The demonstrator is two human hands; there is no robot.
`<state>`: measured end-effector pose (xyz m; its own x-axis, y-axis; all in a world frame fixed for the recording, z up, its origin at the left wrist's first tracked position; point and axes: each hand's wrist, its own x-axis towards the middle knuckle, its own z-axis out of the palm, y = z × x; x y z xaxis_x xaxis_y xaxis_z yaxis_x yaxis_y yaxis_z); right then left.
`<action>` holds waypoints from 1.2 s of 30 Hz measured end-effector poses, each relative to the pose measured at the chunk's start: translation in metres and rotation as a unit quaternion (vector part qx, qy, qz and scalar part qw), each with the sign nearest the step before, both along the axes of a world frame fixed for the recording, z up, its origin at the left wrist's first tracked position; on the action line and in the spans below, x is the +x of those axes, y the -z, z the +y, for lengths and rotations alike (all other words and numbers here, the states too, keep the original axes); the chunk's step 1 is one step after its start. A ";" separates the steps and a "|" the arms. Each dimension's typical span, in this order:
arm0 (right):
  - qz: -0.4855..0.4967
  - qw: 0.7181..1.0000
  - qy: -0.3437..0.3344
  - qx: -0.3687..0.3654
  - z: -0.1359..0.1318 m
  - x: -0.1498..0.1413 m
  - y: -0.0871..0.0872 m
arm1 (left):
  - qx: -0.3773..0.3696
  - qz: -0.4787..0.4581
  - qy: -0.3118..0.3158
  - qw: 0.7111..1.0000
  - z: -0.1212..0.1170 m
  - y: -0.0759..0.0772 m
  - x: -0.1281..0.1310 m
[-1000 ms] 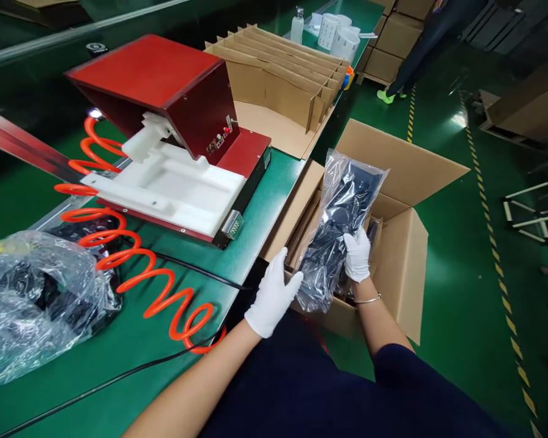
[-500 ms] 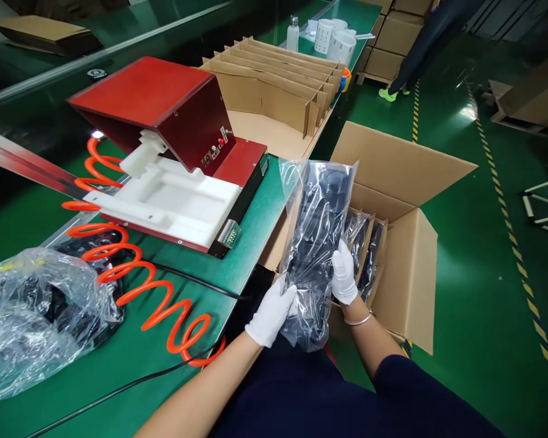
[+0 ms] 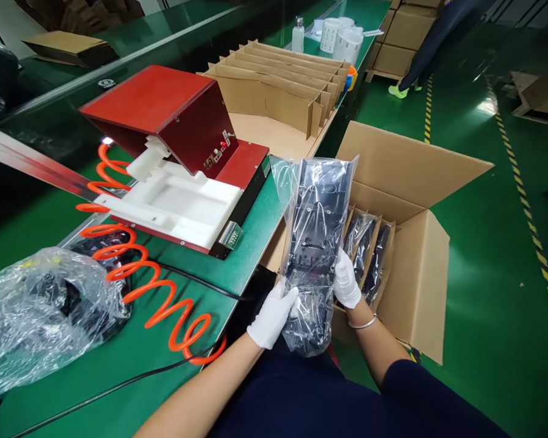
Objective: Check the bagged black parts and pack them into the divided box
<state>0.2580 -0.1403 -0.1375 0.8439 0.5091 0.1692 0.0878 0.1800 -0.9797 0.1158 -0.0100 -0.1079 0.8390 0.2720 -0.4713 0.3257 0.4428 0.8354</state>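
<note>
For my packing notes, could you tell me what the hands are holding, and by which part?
Both hands grip a bagged black part near its lower end: the left hand on its left edge, the right hand on its right edge.

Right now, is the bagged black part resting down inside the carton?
No, both gloved hands, left hand and right hand, hold the bagged part upright above the carton.

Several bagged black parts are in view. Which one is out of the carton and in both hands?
The upright bagged part, gripped low by the left hand and right hand. The other bagged parts sit in the carton between dividers.
</note>
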 end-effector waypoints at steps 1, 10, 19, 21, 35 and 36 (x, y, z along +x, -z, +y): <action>0.002 1.000 0.001 -0.001 0.000 0.000 0.000 | 0.005 0.000 0.002 1.000 0.000 -0.001 0.000; 0.010 0.996 0.036 -0.087 0.005 0.001 -0.008 | 0.002 0.032 0.008 0.999 0.001 -0.013 0.001; 0.037 0.979 0.084 -0.181 0.003 0.018 0.011 | -0.027 0.044 0.020 0.998 0.004 -0.014 0.002; 0.056 0.969 0.112 -0.213 -0.001 0.041 0.017 | -0.030 0.053 0.022 0.998 0.006 -0.013 0.001; 0.082 0.830 0.063 -0.548 0.014 0.084 0.074 | -0.026 0.096 -0.013 0.995 0.009 -0.005 0.003; 0.078 0.831 0.055 -0.549 0.015 0.084 0.074 | -0.028 0.097 -0.011 0.995 0.009 -0.007 0.003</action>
